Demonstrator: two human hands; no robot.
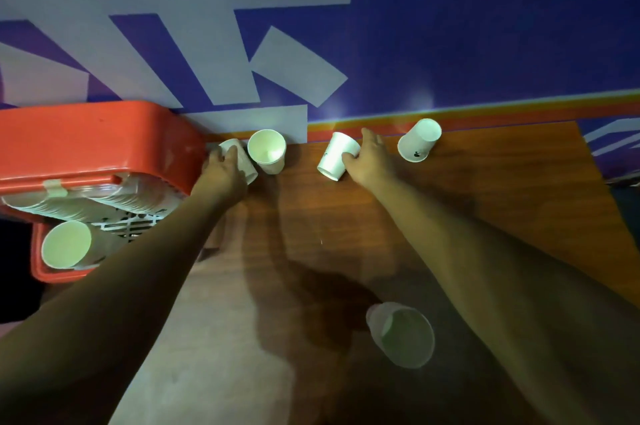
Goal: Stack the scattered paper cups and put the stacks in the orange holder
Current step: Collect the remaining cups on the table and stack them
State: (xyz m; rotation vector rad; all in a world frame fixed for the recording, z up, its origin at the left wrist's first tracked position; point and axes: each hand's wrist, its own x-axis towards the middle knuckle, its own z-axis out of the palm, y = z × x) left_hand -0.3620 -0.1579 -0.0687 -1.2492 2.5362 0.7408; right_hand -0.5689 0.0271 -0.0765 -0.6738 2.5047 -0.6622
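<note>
On the tabletop, the left hand is gripping one cup beside the holder and the right hand a second cup, with three more cups sitting loose nearby.

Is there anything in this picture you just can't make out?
Head view:
- Cup by the holder: mostly hidden under the gripping left hand.
- Right-hand cup: partly hidden by the right hand.
- Orange holder: cut off by the left edge; stacked cups inside blur together.
- Far-right cup: black mark too small to read.
- Nearest cup: blurred, in shadow.
</note>
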